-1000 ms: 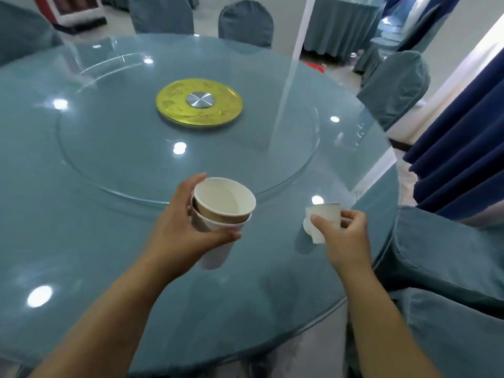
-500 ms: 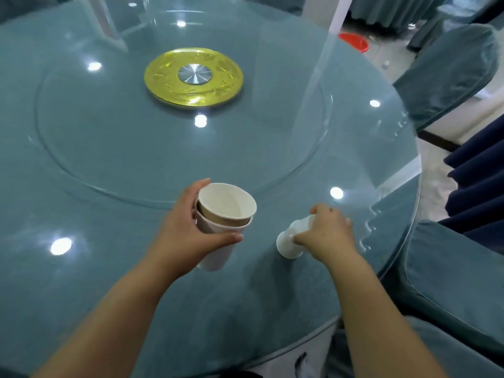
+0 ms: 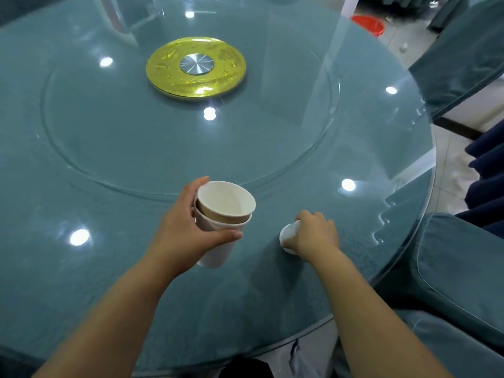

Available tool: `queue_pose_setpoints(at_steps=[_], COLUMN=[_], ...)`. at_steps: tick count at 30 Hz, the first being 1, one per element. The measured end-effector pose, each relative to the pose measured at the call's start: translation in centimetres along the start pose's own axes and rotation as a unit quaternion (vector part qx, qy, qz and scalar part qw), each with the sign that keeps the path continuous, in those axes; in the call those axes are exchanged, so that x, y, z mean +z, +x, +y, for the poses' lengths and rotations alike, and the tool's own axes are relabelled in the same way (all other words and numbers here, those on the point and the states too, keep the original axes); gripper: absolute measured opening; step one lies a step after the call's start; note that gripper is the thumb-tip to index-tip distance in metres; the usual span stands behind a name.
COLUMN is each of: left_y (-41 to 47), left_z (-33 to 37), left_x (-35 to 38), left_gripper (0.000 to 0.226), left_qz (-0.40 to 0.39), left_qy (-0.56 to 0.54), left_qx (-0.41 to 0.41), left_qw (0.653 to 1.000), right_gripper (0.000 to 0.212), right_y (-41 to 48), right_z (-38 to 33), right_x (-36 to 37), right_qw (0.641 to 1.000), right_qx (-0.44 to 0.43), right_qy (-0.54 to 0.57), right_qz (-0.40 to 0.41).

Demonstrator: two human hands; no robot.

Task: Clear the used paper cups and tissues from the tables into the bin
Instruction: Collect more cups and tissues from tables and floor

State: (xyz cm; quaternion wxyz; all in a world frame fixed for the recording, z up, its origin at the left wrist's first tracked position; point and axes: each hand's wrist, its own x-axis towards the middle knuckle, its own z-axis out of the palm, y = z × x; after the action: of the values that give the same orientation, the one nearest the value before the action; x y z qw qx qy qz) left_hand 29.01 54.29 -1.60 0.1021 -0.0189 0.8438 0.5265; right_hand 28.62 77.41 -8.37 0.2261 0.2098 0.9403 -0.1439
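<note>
My left hand (image 3: 188, 230) grips a stack of nested paper cups (image 3: 222, 219) just above the round glass-topped table (image 3: 109, 255); the inner cup is brown outside and white inside, the outer one white. My right hand (image 3: 313, 236) grips a single white paper cup (image 3: 287, 237) tilted on its side, its base pointing left toward the stack. Most of that cup is hidden under my fingers. A red bin (image 3: 368, 24) stands on the floor beyond the table's far right edge.
A glass turntable (image 3: 136, 148) with a gold hub (image 3: 195, 67) fills the table's middle. Chairs in teal covers stand at the right (image 3: 461, 285) and far right (image 3: 461, 58). Dark blue curtains (image 3: 488, 186) hang at the right edge.
My right hand has lifted the single white cup, tipped it onto its side and carried it left toward the stack. My left hand kept hold of the stack. The view dropped lower over the table.
</note>
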Motion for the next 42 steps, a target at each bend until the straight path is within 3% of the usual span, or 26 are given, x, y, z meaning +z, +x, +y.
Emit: queue_pose_setpoints(at_steps=[3,6,9,12,15,18,22,30,38,42], left_y=[-0.6,-1.3,-2.1,-3.1,-4.1,-5.5,-7.7,-13.6,-20.4,-24.3], left_z=[0.2,0.3,0.2,-0.4,-1.4,-2.7,-4.6,-8.4,-9.8,-10.7], left_x=[-0.1,-0.4,-0.7,-1.2,-1.8,-2.9,-4.6,-5.8,-2.8,-1.1], left_gripper=[0.095,0.094,0.095,0.093,0.091,0.092,0.089,0.095,0.091,0.094], left_qz=[-0.004,-0.016,-0.031,-0.057,-0.095,-0.139,-0.192,-0.311,-0.443,-0.498], left_qy=[0.003,-0.001,-0.001,-0.004,-0.011,-0.008,-0.004,0.000,0.016,0.033], left_qx=[0.009,0.021,0.040,0.062,0.073,0.090,0.117,0.125,0.168,0.188], left_qw=[1.000,1.000,0.999,0.996,0.993,0.986,0.974,0.942,0.881,0.846], right_gripper=[0.050,0.050,0.048,0.050,0.053,0.046,0.037,0.047,0.071,0.064], right_y=[-0.9,-2.2,-4.0,-6.3,-9.3,-13.1,-18.9,-31.7,-43.9,-49.3], right_z=[1.7,2.8,3.2,3.3,3.1,2.6,1.6,0.9,3.8,4.6], right_x=[0.4,1.6,2.8,3.6,4.1,5.3,9.0,17.9,22.7,26.5], right_qw=[0.974,0.905,0.806,0.717,0.666,0.662,0.666,0.674,0.607,0.569], right_qx=[0.047,0.091,0.123,0.118,0.082,0.063,0.104,0.258,0.374,0.416], right_qy=[0.216,0.413,0.578,0.684,0.738,0.738,0.713,0.637,0.606,0.600], right_qz=[0.041,0.044,0.038,0.057,0.073,0.112,0.193,0.271,0.352,0.379])
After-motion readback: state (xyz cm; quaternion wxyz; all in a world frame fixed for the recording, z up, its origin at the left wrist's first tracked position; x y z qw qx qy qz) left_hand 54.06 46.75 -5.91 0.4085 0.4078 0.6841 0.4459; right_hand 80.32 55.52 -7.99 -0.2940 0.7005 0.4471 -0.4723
